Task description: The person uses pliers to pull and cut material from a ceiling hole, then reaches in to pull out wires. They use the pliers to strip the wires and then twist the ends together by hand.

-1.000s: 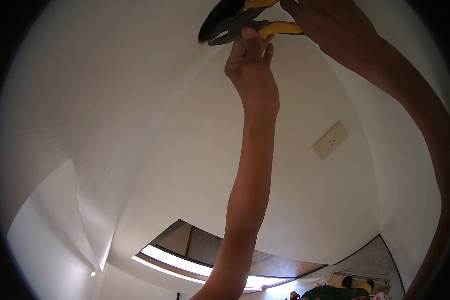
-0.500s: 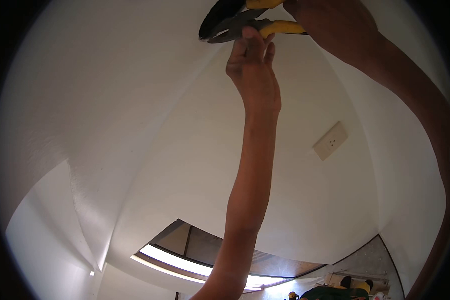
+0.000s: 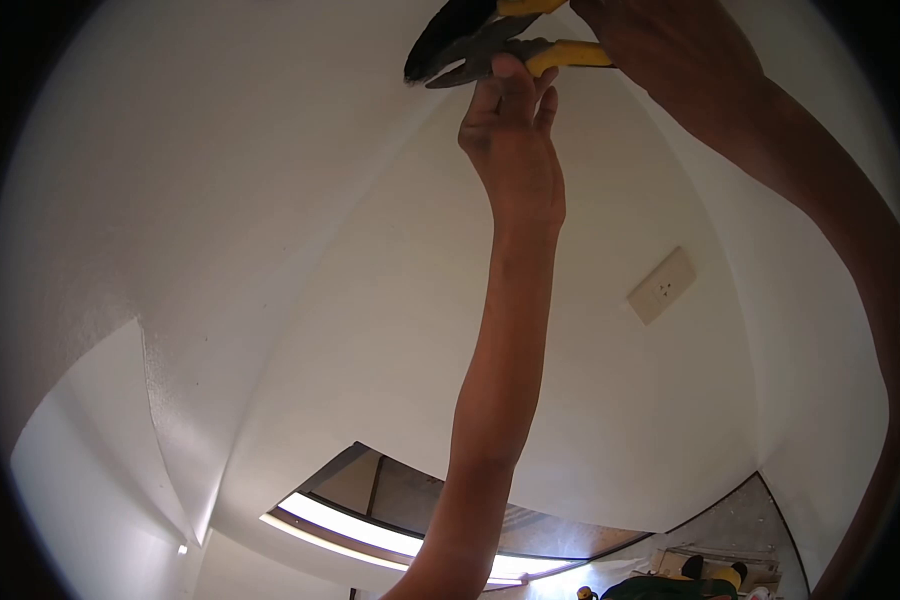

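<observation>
Yellow-handled pliers [image 3: 470, 58] are at the top of the view, their jaws slightly apart and pointing left. My right hand [image 3: 660, 40] is closed around their handles at the upper right, its fingers partly cut off by the frame edge. My left hand [image 3: 515, 140] reaches up from below, with thumb and fingertips pinched at the pliers near the pivot, where the lower handle begins. Right behind the jaws is a black, rounded dark shape [image 3: 448, 38] against the pale surface, overlapped by the pliers' head.
A white outlet plate [image 3: 662, 286] sits on the pale wall to the right. Below is a dark-framed opening [image 3: 370, 500] with bright light along it. At the bottom right, a dark green item [image 3: 660, 588] and yellow-and-black things [image 3: 715, 572] lie on the floor.
The pliers' jaws have parted a little more, and the lower jaw tip has shifted slightly right. Both hands have drifted slightly right with the pliers.
</observation>
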Available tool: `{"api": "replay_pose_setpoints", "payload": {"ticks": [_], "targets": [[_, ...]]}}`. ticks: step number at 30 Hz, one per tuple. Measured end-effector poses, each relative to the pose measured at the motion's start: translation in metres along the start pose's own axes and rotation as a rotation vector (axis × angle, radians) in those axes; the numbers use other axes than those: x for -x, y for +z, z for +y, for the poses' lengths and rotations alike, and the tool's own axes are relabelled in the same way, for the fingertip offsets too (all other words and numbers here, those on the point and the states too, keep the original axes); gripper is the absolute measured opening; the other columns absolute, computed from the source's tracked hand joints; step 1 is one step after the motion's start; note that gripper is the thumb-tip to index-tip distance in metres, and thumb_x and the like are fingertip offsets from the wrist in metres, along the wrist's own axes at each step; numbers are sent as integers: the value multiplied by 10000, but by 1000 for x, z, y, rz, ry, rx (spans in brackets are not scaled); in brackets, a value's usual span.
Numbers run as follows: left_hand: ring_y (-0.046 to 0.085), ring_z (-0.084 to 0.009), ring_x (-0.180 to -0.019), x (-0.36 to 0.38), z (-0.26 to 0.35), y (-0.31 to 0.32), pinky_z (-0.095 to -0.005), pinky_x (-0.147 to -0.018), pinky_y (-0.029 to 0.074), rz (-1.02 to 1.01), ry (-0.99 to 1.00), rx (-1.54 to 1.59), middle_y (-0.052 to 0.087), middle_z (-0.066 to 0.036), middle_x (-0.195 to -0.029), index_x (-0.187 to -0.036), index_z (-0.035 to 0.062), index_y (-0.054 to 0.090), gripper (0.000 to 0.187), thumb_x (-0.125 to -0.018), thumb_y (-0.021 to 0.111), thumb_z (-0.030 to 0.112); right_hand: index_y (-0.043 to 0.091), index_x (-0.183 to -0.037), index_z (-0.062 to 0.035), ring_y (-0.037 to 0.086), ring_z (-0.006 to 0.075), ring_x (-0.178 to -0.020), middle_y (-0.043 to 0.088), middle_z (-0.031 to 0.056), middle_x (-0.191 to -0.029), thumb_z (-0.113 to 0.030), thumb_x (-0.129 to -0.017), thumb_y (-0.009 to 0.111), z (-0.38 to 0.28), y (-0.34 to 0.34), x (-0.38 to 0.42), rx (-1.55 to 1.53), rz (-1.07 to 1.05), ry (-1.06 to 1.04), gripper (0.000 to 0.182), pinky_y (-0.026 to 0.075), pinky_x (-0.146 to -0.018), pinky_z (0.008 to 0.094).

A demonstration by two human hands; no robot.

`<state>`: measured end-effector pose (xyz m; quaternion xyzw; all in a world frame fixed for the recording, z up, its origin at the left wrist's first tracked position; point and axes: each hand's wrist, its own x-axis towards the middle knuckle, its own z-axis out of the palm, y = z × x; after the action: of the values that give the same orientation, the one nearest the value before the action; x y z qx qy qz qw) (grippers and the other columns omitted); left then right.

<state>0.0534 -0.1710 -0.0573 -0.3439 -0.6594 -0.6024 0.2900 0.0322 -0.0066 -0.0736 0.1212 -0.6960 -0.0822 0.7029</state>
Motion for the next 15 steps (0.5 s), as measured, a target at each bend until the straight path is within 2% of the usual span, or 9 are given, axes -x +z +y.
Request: {"api": "replay_pose_setpoints", "payload": {"ticks": [5, 7, 10, 11, 13, 15], "targets": [[483, -185, -1095, -1, 0, -2, -393, -958, 328, -22, -8, 29, 530, -15, -1116, -1061, 73, 544, 228, -962, 501, 273, 686, -883, -1, 442, 289, -1076, 491, 175, -1238, -141, -784, 663, -6, -9, -1, 1, 5, 53, 173, 349, -887, 517], [457, -193, -1127, -3, -2, -4, -400, -973, 312, -65, -35, 55, 523, -27, -1125, -1113, 57, 519, 286, -966, 491, 300, 686, -861, 8, 453, 288, -1078, 504, 176, -1223, -132, -774, 672, -7, -11, 1, 67, 69, 48, 165, 347, -897, 531], [430, -201, -1156, -5, -5, -5, -406, -981, 303, -55, -39, 36, 516, -36, -1142, -1146, 47, 499, 321, -971, 475, 315, 683, -869, 11, 454, 288, -1085, 503, 173, -1224, -129, -768, 679, -7, -8, 0, 7, 35, 49, 173, 344, -903, 538], [430, -201, -1156, -6, -6, -5, -406, -981, 303, -58, -39, 37, 516, -36, -1142, -1146, 47, 499, 321, -971, 475, 315, 682, -872, 13, 454, 288, -1088, 503, 173, -1225, -128, -766, 681, -6, -6, 0, -12, 23, 50, 176, 343, -905, 540], [418, -201, -1165, -4, -5, -4, -403, -981, 304, -51, -41, 55, 513, -25, -1150, -1134, 56, 512, 309, -973, 468, 316, 678, -882, 17, 453, 283, -1084, 499, 173, -1231, -130, -768, 681, -5, -5, 2, 50, 133, 38, 185, 344, -903, 543], [423, -197, -1156, -4, -5, -6, -402, -978, 306, -56, -37, 60, 514, -18, -1145, -1126, 62, 517, 302, -973, 468, 318, 679, -885, 7, 455, 275, -1074, 502, 162, -1224, -135, -771, 681, -6, -4, -1, 47, 93, 40, 183, 347, -898, 534]]}}
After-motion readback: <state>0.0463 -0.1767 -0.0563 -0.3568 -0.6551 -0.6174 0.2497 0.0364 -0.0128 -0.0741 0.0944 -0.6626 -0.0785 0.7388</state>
